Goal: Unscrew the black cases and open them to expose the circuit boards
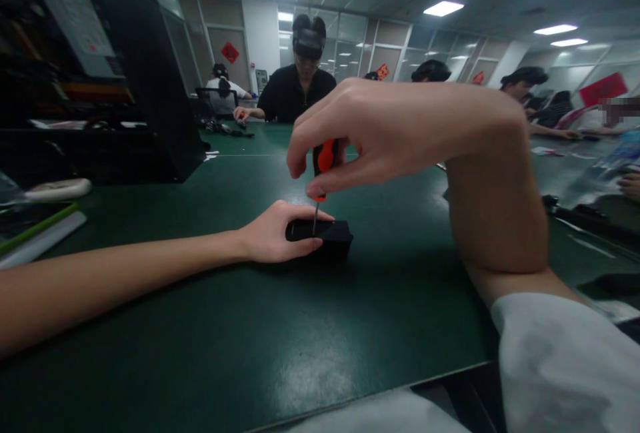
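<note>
My right hand (360,133) is closed around the handle of a screwdriver (326,156), which is black and orange. Its thin metal shaft points down, nearly upright, and the tip meets the top of a black box-shaped object (337,240). I cannot make out a screw under the tip. On the green table, my left hand (275,233) grips that black object from its left end, thumb on the near side and fingers along the far side. The hand covers the object's left part.
A black open-sided cabinet (135,86) stands at the left, near a green-edged box (40,233) and a pale rounded object (60,189). Across the green table (240,326) a person (300,80) in black works, beside dark cables (220,128). Other people sit at the right.
</note>
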`<state>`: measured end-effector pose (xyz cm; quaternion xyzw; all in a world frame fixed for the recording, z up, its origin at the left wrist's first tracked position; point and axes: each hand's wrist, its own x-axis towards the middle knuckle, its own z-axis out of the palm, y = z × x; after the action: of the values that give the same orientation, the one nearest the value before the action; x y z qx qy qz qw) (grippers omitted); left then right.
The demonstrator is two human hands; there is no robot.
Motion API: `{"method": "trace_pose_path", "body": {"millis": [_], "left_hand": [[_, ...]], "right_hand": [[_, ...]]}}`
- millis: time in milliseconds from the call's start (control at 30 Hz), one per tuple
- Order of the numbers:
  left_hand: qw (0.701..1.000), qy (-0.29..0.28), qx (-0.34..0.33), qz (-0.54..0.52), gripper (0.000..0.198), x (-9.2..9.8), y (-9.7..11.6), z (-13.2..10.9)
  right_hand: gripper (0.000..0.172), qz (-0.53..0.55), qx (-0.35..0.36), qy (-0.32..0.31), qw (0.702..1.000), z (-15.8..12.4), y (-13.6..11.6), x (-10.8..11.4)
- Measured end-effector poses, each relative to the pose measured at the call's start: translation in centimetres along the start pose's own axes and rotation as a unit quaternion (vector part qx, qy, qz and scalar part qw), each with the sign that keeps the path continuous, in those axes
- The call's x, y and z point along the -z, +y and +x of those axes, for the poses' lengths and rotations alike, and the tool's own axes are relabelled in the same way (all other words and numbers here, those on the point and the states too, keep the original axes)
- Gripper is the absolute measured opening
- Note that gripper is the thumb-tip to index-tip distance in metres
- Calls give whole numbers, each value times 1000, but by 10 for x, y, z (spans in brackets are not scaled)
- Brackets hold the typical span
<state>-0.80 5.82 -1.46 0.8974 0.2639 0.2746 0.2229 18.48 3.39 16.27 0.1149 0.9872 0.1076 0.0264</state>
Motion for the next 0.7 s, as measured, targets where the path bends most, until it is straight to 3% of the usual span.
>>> {"method": "trace_pose_path", "body": {"millis": [233,467,700], "left_hand": [[999,-31,7,-36,46,4,2,3],[998,-50,18,-33,50,5,2,2],[999,-32,-3,-16,51,4,-3,1]], "right_hand": [[37,4,30,3,1000,0,0,0],[42,-15,-51,0,999,0,7,0],[55,-20,-122,-11,992,-14,34,5]]}}
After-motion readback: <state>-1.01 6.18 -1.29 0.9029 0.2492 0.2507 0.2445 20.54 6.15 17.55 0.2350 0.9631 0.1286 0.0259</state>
